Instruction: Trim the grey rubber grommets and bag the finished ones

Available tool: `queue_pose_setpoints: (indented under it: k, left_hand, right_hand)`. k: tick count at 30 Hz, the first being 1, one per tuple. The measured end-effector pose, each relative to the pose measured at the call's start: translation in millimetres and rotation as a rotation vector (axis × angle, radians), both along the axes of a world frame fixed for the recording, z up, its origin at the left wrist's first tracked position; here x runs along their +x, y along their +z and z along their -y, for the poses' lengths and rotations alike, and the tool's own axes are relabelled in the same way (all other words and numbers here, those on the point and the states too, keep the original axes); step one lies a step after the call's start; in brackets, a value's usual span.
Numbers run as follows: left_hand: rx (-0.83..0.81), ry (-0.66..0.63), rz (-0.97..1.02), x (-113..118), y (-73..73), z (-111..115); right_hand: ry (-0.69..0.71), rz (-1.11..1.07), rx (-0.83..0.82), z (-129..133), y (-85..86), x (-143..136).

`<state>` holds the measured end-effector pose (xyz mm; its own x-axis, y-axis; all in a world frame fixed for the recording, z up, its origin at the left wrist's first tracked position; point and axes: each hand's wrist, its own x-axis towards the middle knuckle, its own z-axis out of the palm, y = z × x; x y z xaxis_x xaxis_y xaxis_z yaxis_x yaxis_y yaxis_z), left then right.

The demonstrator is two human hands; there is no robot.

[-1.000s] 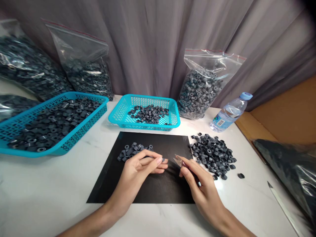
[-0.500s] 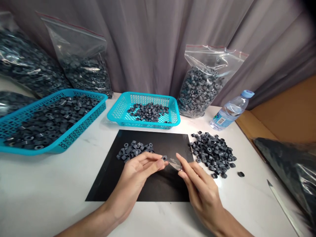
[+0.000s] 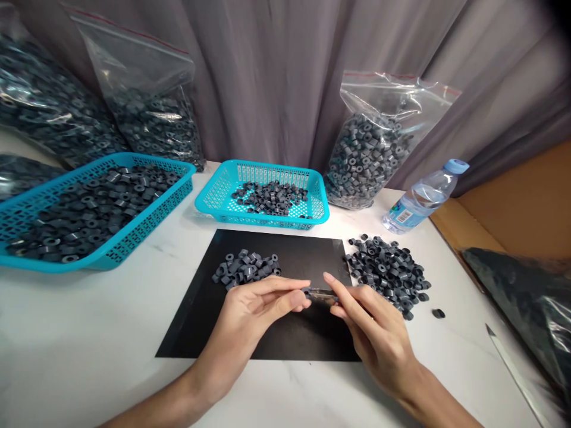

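Observation:
Above the black mat [image 3: 191, 321], my left hand [image 3: 263, 315] pinches a small dark-grey ring-shaped part [image 3: 307, 292] between thumb and fingertips. My right hand [image 3: 372, 321] is closed on a thin shiny blade [image 3: 322, 293], its index finger stretched along it. The blade's tip reaches the grey part; whether it cuts in cannot be made out. Its handle end is hidden by the fingers. Behind my left hand lies a heap of similar grey parts [image 3: 245, 267] on the mat. Another pile of grey parts [image 3: 386, 270] sits beside my right hand on the white table [image 3: 111, 315].
Two turquoise baskets hold grey parts, one at left [image 3: 151, 223] and one at back centre [image 3: 263, 223]. Filled zip bags [image 3: 366, 160] stand against the curtain. A water bottle [image 3: 423, 196] leans at right. A slim pointed knife [image 3: 513, 374] lies near the cardboard box [image 3: 526, 208].
Both hands have shifted slightly right in view. The blade, seen at a slant before, now lies nearly level against the grey part. The whole view has moved a little.

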<state>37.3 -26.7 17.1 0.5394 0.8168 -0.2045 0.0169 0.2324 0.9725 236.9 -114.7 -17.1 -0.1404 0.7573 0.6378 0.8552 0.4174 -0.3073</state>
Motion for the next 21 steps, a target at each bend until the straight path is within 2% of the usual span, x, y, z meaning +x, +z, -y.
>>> queue_pose_setpoints:
  k: [7,14,21]
  left_hand:
    - [0.163,-0.064,-0.014,-0.8,0.6,-0.3]
    - [0.279,-0.051,-0.074,1.0,-0.4,-1.1]
    - [0.309,-0.029,-0.091,1.1,2.0,1.1]
  right_hand:
    - [0.027,0.067,0.010,0.4,3.7,2.1]
    - [0.004,0.072,0.006,2.9,4.0,1.5]
    - [-0.009,0.118,-0.006,2.7,6.3,2.2]
